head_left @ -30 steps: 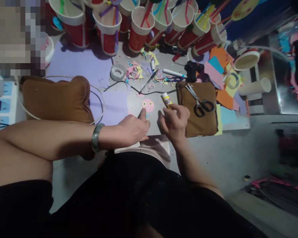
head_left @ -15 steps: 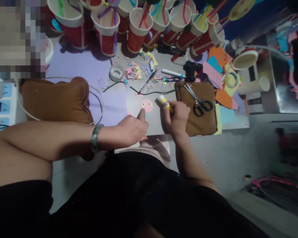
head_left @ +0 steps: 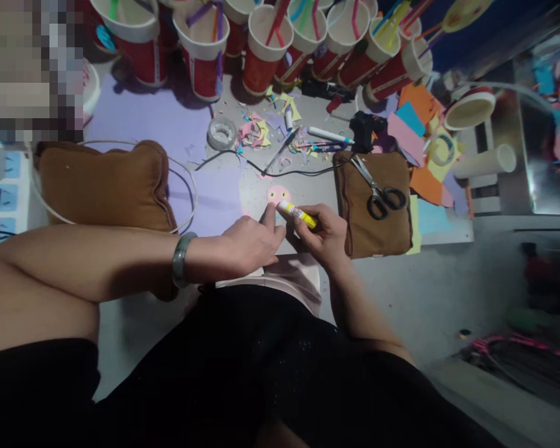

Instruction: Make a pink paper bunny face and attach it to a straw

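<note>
A small pink paper circle (head_left: 279, 193) with two yellow-and-dark eyes lies on the grey tabletop. The index finger of my left hand (head_left: 252, 246) reaches out to the circle's lower edge and rests on it, other fingers loosely bent. In my right hand (head_left: 324, 229) is a yellow and white glue stick (head_left: 300, 215), gripped between thumb and fingers. Its white end points left, at the lower right edge of the circle; whether it touches the paper I cannot tell. A tiny blue bit shows beside my left fingertip.
Red and white paper cups (head_left: 266, 53) with straws line the back. Brown cushions lie left (head_left: 105, 186) and right (head_left: 359, 233), the right one carrying scissors (head_left: 378, 193). Tape (head_left: 222, 133), markers, paper scraps (head_left: 254, 132) and a black cable (head_left: 303, 174) lie behind the circle.
My right hand has brought the glue stick left and down to the edge of the pink circle and tilted it flatter. My left finger stays at the circle. The view has shifted slightly.
</note>
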The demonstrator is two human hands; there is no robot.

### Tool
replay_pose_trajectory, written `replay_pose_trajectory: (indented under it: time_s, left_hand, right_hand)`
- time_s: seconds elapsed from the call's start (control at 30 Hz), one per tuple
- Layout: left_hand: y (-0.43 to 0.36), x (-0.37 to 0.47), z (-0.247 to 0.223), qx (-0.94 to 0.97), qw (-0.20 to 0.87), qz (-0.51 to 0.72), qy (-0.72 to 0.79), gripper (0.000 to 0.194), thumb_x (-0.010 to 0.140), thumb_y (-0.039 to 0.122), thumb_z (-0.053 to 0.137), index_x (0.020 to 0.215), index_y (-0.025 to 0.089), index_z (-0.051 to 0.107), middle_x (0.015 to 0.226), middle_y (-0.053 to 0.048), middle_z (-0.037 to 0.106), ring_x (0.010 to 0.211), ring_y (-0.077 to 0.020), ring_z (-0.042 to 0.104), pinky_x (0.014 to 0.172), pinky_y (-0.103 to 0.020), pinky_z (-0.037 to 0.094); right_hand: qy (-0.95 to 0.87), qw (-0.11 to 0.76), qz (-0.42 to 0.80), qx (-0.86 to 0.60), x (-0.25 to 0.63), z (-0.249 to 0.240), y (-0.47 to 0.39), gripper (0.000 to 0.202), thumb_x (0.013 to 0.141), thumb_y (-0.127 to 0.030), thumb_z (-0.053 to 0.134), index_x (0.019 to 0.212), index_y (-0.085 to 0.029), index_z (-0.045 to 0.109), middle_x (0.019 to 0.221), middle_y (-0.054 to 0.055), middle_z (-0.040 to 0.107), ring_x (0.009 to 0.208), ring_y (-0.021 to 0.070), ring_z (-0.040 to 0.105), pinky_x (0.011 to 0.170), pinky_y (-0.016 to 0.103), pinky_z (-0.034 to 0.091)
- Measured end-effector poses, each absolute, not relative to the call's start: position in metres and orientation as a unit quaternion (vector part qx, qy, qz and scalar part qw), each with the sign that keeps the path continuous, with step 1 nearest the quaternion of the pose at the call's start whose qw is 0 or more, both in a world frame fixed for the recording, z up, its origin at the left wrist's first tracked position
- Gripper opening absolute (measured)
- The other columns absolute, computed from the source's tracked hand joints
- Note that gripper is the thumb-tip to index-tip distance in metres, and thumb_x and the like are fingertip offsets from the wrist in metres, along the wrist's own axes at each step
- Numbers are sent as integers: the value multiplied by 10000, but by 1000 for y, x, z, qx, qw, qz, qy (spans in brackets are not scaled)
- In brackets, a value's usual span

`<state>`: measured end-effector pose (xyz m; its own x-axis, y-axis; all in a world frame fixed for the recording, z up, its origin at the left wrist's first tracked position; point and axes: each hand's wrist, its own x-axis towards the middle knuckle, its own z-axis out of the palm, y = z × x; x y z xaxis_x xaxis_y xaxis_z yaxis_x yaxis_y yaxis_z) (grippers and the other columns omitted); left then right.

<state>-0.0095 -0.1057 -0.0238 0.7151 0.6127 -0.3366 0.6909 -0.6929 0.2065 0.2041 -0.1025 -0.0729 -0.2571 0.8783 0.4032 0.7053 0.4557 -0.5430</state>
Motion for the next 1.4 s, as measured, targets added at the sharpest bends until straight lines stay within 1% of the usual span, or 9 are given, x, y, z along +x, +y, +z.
replay_pose_trajectory:
  time_s: [0.13,0.33,0.53,0.77,0.9,1.0,1.1,1.23,1.4]
  left_hand:
    - [-105,-9,-22,906,177,-131,361,701,974,520,580,1526,110,443,1668,-353,164,914,-323,747,724,-413,563]
    - [-105,-10,-24,909,170,-129,358,746,971,562,560,1544,103,425,1669,-349,184,865,-314,736,653,-390,531]
    - [-105,-10,-24,910,171,-128,355,718,959,589,571,1490,112,505,1667,-347,203,863,-308,738,666,-391,531]
    - [-106,-11,-23,917,144,-117,353,728,953,621,560,1459,99,548,1647,-347,265,872,-314,741,666,-384,521]
    - [-103,-9,-18,916,143,-137,349,695,978,586,538,1432,61,582,1644,-353,265,860,-302,739,655,-368,503]
    - [-102,-8,-16,915,141,-152,347,679,991,573,520,1392,35,623,1647,-351,255,851,-291,736,655,-362,494]
    - [-103,-8,-17,917,137,-144,345,658,992,567,521,1358,37,658,1644,-346,271,853,-290,737,665,-367,498]
    - [-104,-8,-16,914,148,-148,347,619,990,540,542,1342,49,673,1644,-348,274,874,-310,747,675,-374,516]
    - [-103,-8,-11,910,156,-154,353,631,1002,538,515,1411,69,621,1650,-345,268,911,-313,752,706,-371,535]
  right_hand:
    - [-787,333,138,-501,204,-75,-102,127,920,-319,657,971,-213,705,804,21,717,661,145,631,603,282,493]
    - [-797,330,129,-490,203,-77,-100,123,924,-296,664,993,-202,704,814,28,724,671,143,637,605,276,488]
    - [-741,389,99,-538,209,-77,-99,172,949,-355,638,1019,-210,701,875,34,749,736,162,682,665,297,522]
    - [-726,297,-12,-620,237,-86,-94,214,908,-398,608,1002,-211,656,924,71,728,810,223,654,767,390,502]
    - [-735,259,-22,-626,241,-88,-96,204,895,-372,592,1011,-209,634,944,83,723,852,240,654,804,415,475]
    - [-735,261,-28,-625,238,-87,-99,197,896,-365,592,1007,-209,638,945,88,724,858,243,653,802,416,470]
    - [-724,309,0,-616,233,-84,-103,179,898,-363,614,985,-211,653,891,61,721,770,206,636,729,372,483]
    - [-736,365,105,-560,219,-76,-110,146,902,-334,648,980,-212,668,824,13,713,662,147,616,607,293,472]
    - [-773,331,143,-522,206,-73,-110,140,914,-321,644,996,-210,671,861,26,730,713,150,646,633,290,494]
